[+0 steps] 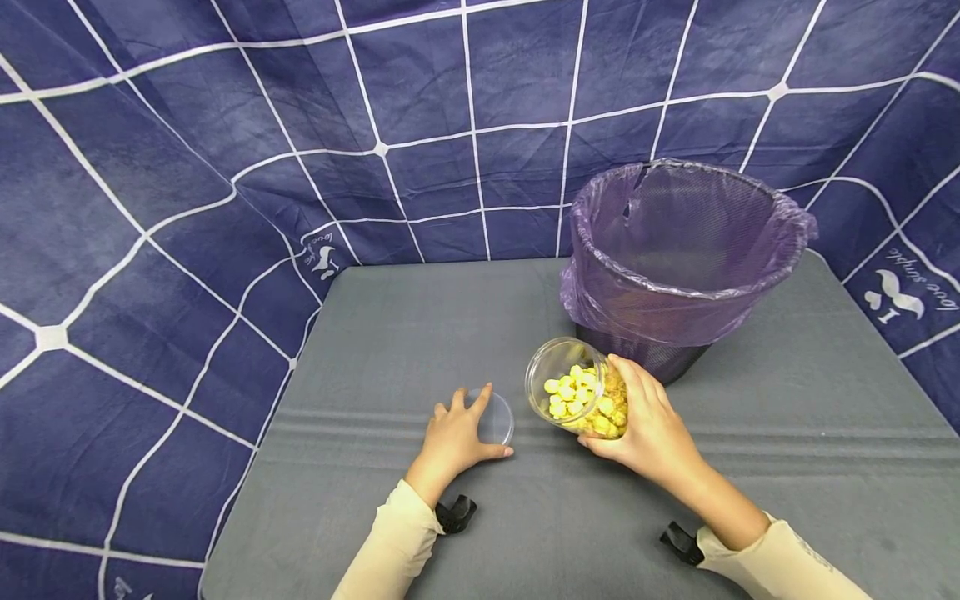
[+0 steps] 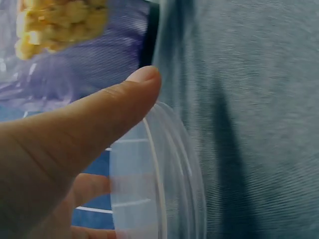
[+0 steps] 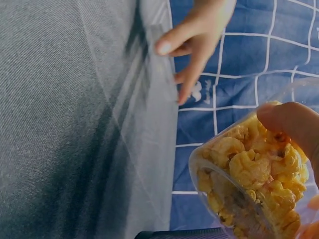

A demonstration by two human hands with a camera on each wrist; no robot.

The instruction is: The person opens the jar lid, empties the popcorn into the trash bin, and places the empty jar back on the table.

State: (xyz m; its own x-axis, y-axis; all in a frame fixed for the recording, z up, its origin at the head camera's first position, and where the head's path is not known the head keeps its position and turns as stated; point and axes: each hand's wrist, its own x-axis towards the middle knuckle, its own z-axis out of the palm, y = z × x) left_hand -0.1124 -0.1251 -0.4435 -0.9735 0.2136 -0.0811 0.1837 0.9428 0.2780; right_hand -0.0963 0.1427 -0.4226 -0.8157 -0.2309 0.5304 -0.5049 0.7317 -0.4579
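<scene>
My right hand [image 1: 648, 421] grips a clear plastic jar [image 1: 538, 371] round its lower part. The jar is tilted, its uncovered mouth facing up and to the left, and yellow popcorn [image 1: 573, 393] fills its lower portion. Left of it, my left hand [image 1: 453, 437] spreads its fingers and thumb over a round translucent lid [image 1: 497, 421] close above the table. In the left wrist view, the thumb [image 2: 119, 102] overlaps the edge of the lid [image 2: 174, 164], and other fingers show behind it. The lid looks blurred in the right wrist view.
A mesh bin [image 1: 652, 304] with a purple plastic liner stands on the grey cloth-covered table [image 1: 420, 325], just behind the jar. Blue cloth [image 1: 420, 92] with white grid lines hangs at the back and sides. Black straps [image 1: 455, 514] sit at both wrists.
</scene>
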